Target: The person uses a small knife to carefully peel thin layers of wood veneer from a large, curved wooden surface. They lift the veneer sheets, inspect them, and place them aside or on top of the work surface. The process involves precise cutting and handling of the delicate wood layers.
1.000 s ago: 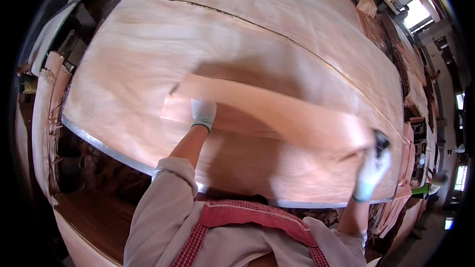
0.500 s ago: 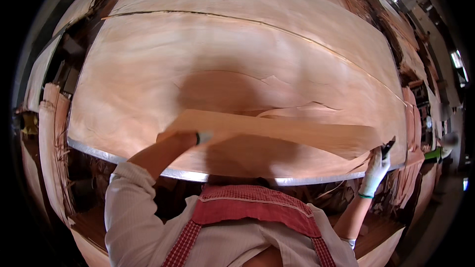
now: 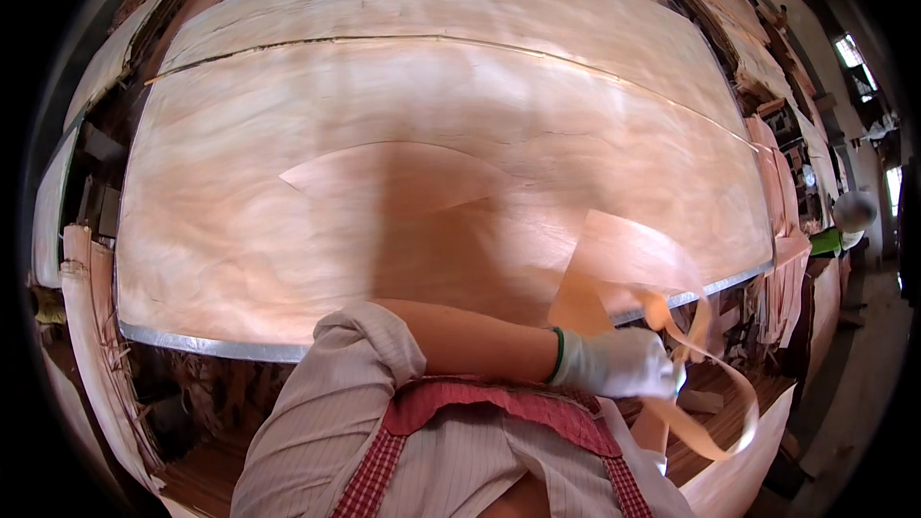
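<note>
My left arm reaches across my body to the right, and my left hand (image 3: 619, 363), in a white glove with a green cuff, is closed on thin wood veneer strips (image 3: 633, 254). One broad piece stands up above the hand, and narrow strips curl in loops to its right. My right hand is mostly hidden behind the left hand and the strips; its fingers do not show. In front of me lies a large pale veneer sheet (image 3: 240, 230) with a curved loose-edged patch (image 3: 413, 168) near its middle.
A silvery metal edge (image 3: 211, 342) runs along the table's near side. Across the far part of the sheet lies a thin dark-and-yellow line (image 3: 441, 36). Stacked veneer scraps (image 3: 782, 249) stand at the right, more (image 3: 96, 326) at the left. Another person's green sleeve (image 3: 825, 242) shows far right.
The veneer strip held between both hands has left the sheet and now bends and curls at the right near edge. My left hand has swung right across my body to my right hand.
</note>
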`<state>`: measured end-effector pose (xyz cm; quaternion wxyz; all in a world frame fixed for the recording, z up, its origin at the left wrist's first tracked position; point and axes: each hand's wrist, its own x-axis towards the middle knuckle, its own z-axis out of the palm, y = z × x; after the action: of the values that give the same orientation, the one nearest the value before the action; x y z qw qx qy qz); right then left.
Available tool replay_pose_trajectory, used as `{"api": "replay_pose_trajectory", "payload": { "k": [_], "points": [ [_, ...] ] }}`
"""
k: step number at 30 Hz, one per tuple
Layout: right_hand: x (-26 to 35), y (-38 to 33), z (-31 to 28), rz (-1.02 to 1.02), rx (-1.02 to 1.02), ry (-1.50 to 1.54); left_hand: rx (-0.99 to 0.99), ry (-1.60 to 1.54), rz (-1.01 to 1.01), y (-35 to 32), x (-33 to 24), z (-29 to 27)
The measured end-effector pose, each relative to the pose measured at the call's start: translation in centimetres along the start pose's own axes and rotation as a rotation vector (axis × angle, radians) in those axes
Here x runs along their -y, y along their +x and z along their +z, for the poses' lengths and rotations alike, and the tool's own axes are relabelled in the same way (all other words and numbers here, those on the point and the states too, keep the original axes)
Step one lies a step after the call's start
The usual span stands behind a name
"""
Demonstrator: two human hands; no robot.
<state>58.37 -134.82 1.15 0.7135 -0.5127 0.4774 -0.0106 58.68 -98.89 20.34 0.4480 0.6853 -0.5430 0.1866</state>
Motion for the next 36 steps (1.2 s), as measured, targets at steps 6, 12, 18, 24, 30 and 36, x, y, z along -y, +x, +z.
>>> {"api": "replay_pose_trajectory", "payload": {
  "k": [6,12,18,24,30,36],
  "points": [
    [-1.9,0.0,-4.2,0.067,-0.062,0.042,-0.162,-0.528,-0.374,-2.2,3.1,5.1],
    [1.5,2.7,-6.5,0.044,-0.096,-0.007,-0.102,-0.167,-1.030,-11.0,10.9,8.5],
    [24.1,9.0,-19.9,-0.638,-0.270,-0.116,0.221,0.264,-0.858,-6.1,12.8,5.2],
    [25.8,-1.9,12.3,-1.048,-0.056,-0.334,0.089,-0.181,-1.131,-10.4,10.7,3.4],
    [12.3,-6.6,25.6,-1.010,0.934,-0.588,0.214,-0.315,-1.150,-8.1,8.4,0.1],
    [-2.6,-7.9,18.1,-0.909,0.783,-1.902,0.561,-0.001,-1.076,-14.0,8.3,0.1]
  ]
}}
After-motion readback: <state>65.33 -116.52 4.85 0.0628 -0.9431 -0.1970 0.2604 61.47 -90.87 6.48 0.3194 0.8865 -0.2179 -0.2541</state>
